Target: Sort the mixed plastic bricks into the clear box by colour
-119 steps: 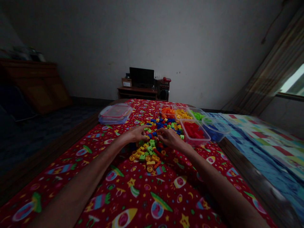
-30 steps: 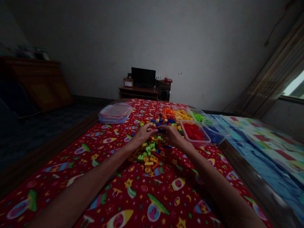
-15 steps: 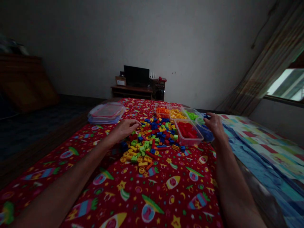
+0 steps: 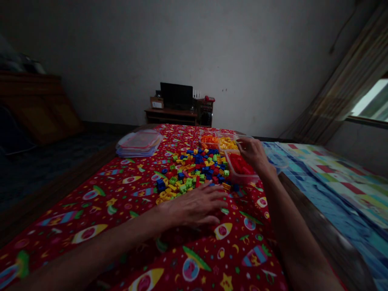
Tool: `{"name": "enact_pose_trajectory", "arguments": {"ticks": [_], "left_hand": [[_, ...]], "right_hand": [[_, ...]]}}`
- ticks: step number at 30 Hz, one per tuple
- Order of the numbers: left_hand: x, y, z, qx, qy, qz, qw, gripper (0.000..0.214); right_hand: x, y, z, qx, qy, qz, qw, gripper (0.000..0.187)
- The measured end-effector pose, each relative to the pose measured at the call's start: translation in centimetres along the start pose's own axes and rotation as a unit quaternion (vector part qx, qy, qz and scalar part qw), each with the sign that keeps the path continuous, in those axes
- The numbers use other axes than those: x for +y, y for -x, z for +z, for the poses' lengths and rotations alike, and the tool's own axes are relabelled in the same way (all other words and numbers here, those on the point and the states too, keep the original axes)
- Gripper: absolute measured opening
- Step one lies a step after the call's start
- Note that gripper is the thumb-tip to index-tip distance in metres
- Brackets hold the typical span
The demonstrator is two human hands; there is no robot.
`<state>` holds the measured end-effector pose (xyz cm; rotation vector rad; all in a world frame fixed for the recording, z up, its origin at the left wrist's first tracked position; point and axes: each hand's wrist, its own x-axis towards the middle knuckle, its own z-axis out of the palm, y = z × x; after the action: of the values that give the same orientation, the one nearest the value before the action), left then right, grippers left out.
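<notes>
My left hand (image 4: 197, 205) is open, palm down with its fingers spread, at the near edge of a pile of colored toy building blocks (image 4: 189, 171). It covers the nearest blocks. My right hand (image 4: 253, 152) is above the clear boxes on the right, its fingers loosely bent and apart, with nothing visible in them. Just below it is the box of red blocks (image 4: 241, 165). Yellow blocks (image 4: 227, 143) and orange pieces (image 4: 209, 140) fill the boxes behind. My right hand and forearm hide the green box and most of the blue one.
Stacked clear lids (image 4: 139, 142) lie at the left on the red patterned tablecloth (image 4: 121, 182). A bed with a checkered cover (image 4: 342, 173) adjoins the table's right side. Against the far wall a black monitor (image 4: 176, 95) stands on a low desk.
My right hand has moved left from the blue box, where it held a dark blue piece no longer visible. My left hand has moved right and nearer, from pinched to spread.
</notes>
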<state>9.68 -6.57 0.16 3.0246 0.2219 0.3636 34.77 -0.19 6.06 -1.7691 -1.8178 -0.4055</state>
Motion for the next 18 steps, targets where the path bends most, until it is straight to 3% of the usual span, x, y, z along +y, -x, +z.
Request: {"name": "enact_pose_trajectory", "arguments": {"ticks": [4,9,13,18], "left_hand": [[1.2,3.2,0.1,-0.050,-0.030,0.022,0.998,0.046],[-2.5,6.8,-0.2,-0.041,-0.103,-0.019,0.994,0.039],[-6.4,6.2,0.0,0.001,-0.144,-0.052,0.988,0.032],[-9.7,2.7,0.8,0.035,-0.147,-0.101,0.983,0.033]], "right_hand": [[-1.0,0.3,0.2,-0.035,0.022,-0.019,0.999,0.032],[-2.3,0.5,0.0,-0.073,0.052,-0.030,0.996,0.030],[-3.8,1.0,-0.5,-0.105,0.077,-0.041,0.991,0.032],[-5.3,1.5,0.6,-0.151,0.102,-0.077,0.980,0.034]]}}
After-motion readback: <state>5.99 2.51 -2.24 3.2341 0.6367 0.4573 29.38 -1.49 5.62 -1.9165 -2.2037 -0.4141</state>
